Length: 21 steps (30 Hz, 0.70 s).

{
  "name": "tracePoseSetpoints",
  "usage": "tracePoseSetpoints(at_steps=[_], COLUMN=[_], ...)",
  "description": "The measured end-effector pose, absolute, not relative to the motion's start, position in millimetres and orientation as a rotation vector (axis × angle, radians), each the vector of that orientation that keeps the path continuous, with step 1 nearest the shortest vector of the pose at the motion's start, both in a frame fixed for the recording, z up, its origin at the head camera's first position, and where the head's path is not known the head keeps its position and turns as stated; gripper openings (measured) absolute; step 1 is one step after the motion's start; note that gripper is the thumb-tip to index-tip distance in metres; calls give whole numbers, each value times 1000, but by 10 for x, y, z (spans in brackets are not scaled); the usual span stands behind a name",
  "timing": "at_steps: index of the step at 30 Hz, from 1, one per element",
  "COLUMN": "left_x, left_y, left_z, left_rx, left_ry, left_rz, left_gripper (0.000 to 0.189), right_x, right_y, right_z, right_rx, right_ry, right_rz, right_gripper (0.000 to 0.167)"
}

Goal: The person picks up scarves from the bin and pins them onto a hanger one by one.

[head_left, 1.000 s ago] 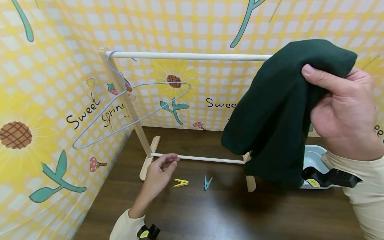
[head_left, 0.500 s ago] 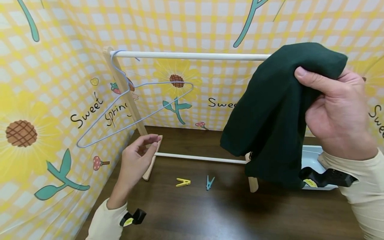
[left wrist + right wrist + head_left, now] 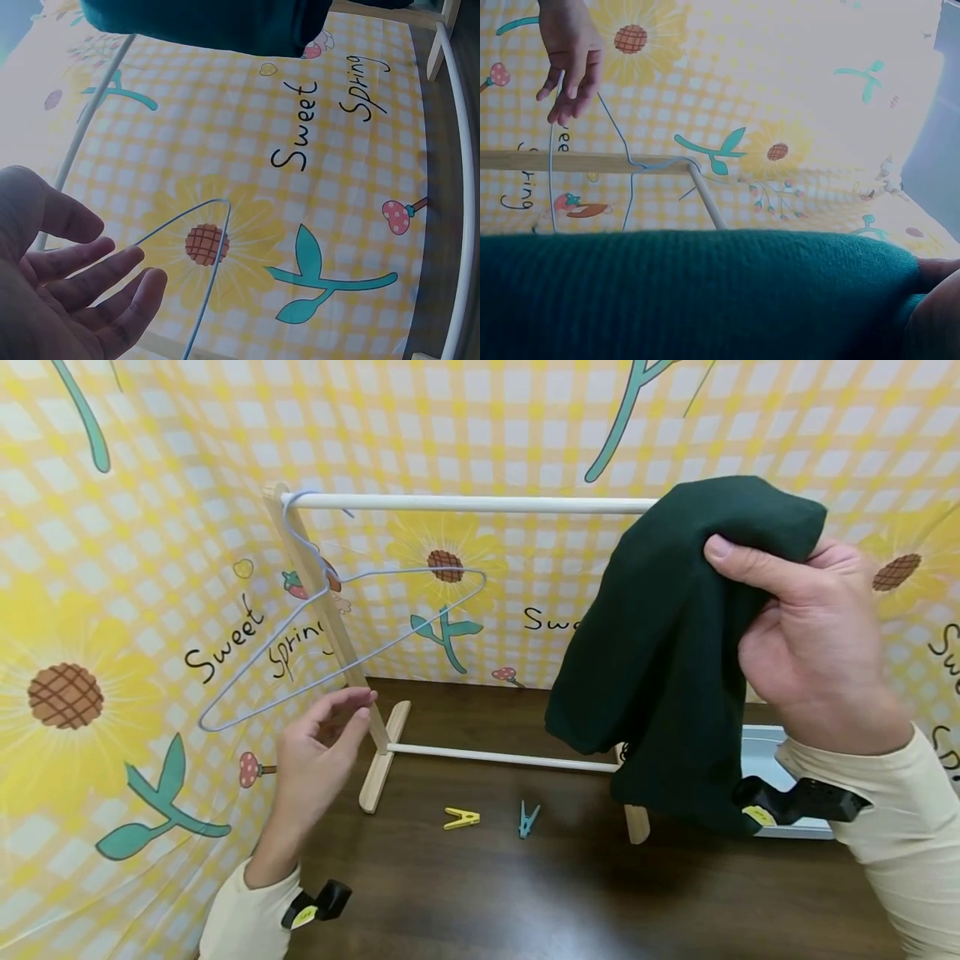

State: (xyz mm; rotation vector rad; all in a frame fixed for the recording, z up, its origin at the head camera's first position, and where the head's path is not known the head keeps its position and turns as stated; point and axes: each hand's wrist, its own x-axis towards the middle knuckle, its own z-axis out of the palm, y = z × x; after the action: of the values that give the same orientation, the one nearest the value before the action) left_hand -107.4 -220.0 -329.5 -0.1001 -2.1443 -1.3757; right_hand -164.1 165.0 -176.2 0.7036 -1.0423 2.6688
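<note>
A dark green cloth (image 3: pixel 660 627) hangs folded from my right hand (image 3: pixel 817 618), pinched near its top between thumb and fingers. In the right wrist view the green cloth (image 3: pixel 705 292) fills the lower part, its knit texture showing. My left hand (image 3: pixel 318 760) is held up at the left with loosely bent fingers and nothing in them. Just above it, a light blue wire hanger (image 3: pixel 390 647) hangs by its hook from the left end of the white top rod (image 3: pixel 465 504). The left wrist view shows one corner of the hanger (image 3: pixel 225 217) beyond the left fingers.
A wooden post (image 3: pixel 326 618) carries the rack's left side, with a white lower bar (image 3: pixel 502 757) near the table. A yellow clothespin (image 3: pixel 461 818) and a blue clothespin (image 3: pixel 527 819) lie on the brown table (image 3: pixel 465 893). A pale basin (image 3: pixel 795 827) stands behind the right forearm.
My left hand has moved left and up from the lower bar toward the hanger. The right hand has shifted slightly left with the green cloth still in its grip.
</note>
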Motion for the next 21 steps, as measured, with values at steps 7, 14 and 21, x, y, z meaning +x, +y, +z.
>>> tracePoseSetpoints(at_steps=[7,14,21], left_x=[-1061,-1080,-1129], left_y=[-2232,-2285,-2327], left_z=[-3198,-2987,-2851], left_rx=[-113,-117,-123], left_ry=[-2104,-2081,-1989], left_rz=[-1310,-1157,-1063], left_gripper=[21,20,21], right_x=[-1615,-1606,-1588], right_y=[1620,1599,1593], right_z=[-1763,-1740,-1724], right_rx=[718,737,746], right_ry=[-1051,-1050,-1078], right_rz=[2679,2676,2675], right_gripper=[28,28,25])
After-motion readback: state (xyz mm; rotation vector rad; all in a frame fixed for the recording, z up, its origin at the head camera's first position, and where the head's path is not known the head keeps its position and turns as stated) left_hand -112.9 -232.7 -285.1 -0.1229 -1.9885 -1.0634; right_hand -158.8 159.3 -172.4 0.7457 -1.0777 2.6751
